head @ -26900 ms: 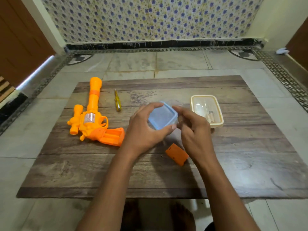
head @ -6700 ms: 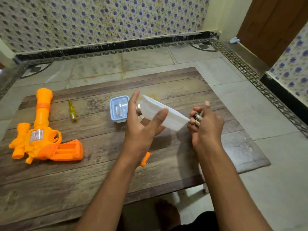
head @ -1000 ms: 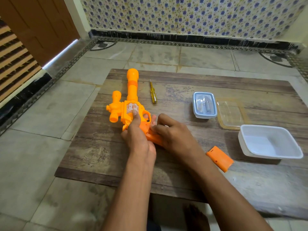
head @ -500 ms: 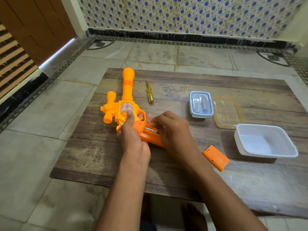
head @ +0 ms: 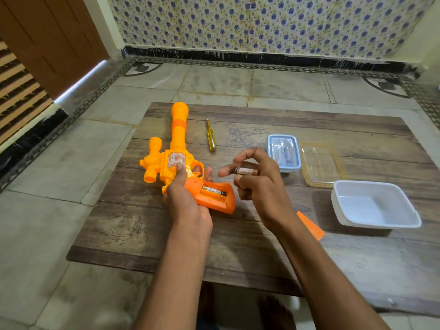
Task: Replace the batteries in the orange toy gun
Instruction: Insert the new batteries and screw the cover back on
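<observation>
Right hand (head: 259,184) pinches a small cylindrical battery (head: 246,171) between thumb and curled fingers, held in the air just right of the open grip. Left hand (head: 183,194) clamps the orange toy gun (head: 176,158) where body meets handle, thumb pressed flat on the silvery side sticker, holding the toy down on the wooden table (head: 238,246). Below the right fingertips, the grip's compartment lies open with one battery (head: 213,191) already seated; the slot beside it looks free. Step in hand, by judgement: loading the second cell; next move calls for correct polarity and a firm push. Glossy moulded plastic on rough planks. Beyond the fingers: orange cover (head: 310,226) near the right wrist, yellow screwdriver (head: 211,139), blue-rimmed box (head: 283,153), clear lid (head: 321,166), white tub (head: 373,206).
</observation>
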The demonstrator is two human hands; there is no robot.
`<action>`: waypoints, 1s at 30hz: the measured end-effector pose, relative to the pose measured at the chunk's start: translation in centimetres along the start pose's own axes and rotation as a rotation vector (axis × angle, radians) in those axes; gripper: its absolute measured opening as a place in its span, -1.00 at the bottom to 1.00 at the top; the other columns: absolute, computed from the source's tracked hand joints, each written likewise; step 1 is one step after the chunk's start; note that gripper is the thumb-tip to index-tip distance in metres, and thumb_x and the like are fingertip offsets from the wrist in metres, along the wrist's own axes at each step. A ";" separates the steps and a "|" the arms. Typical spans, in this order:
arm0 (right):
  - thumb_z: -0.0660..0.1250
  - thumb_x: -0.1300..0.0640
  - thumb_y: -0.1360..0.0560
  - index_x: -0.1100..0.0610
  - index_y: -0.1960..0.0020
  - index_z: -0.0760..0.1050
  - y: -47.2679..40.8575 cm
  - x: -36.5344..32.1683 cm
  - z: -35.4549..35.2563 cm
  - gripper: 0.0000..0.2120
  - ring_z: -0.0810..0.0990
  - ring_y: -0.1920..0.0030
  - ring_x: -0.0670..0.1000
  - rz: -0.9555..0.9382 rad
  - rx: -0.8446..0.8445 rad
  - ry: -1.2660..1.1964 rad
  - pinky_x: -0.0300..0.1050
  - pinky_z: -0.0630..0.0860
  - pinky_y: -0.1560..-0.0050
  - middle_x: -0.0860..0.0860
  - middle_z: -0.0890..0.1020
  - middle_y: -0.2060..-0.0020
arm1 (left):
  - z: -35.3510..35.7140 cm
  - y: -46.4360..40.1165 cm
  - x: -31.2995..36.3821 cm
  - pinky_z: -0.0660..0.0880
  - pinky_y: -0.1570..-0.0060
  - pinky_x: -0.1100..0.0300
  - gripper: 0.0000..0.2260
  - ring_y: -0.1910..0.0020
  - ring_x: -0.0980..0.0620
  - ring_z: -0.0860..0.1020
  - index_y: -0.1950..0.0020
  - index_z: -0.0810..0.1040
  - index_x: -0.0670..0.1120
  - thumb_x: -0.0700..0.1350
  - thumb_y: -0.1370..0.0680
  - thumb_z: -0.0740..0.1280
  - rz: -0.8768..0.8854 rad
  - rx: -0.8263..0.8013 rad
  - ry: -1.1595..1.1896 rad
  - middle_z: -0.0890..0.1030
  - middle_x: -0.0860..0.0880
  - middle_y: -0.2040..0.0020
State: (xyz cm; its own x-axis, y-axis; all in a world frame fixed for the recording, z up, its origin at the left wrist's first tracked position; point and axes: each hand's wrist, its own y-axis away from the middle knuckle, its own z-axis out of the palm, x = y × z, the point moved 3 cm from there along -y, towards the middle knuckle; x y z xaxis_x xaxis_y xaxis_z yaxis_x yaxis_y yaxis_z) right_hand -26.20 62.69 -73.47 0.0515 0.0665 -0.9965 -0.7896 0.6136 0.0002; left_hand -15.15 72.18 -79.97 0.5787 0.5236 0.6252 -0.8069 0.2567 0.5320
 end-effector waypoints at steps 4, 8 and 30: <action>0.19 0.40 -0.66 0.31 -0.16 0.38 0.0 0.1 -0.1 -0.90 0.53 0.39 -0.19 -0.057 -0.136 0.150 -0.33 0.36 0.36 0.34 0.68 0.10 | -0.2 -0.4 -0.3 0.59 -0.09 -0.37 -0.53 0.00 -0.25 0.73 -0.40 0.54 -0.15 0.08 -0.58 0.41 -0.031 -0.005 0.011 0.67 -0.30 -0.20; 0.22 0.29 -0.68 0.35 -0.11 0.37 0.0 0.4 0.1 -0.90 0.44 0.43 -0.18 -0.021 -0.174 0.136 -0.26 0.35 0.43 0.28 0.66 0.18 | 0.0 -0.2 -0.2 0.60 -0.12 -0.32 -0.61 0.14 -0.13 0.76 -0.38 0.55 -0.10 0.05 -0.61 0.39 -0.020 0.008 0.012 0.70 -0.23 -0.18; 0.36 0.16 -0.43 0.19 0.03 0.69 0.3 0.4 1.6 -0.80 0.50 0.20 -0.01 -0.408 -0.232 0.890 -0.17 0.37 0.19 0.06 0.53 0.18 | 0.2 0.2 0.3 0.70 0.17 -0.02 -0.58 0.22 -0.14 0.74 -0.43 0.51 -0.15 -0.01 -0.62 0.39 -0.038 0.010 0.076 0.65 -0.27 -0.21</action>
State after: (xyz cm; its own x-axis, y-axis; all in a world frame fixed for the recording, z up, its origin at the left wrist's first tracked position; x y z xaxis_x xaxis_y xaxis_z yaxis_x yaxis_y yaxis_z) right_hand -25.47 64.15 -73.78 -0.0562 -0.7850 -0.6169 -0.9179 0.2837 -0.2773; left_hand -15.15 72.19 -79.52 0.5976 0.5742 0.5596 -0.7833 0.2692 0.5604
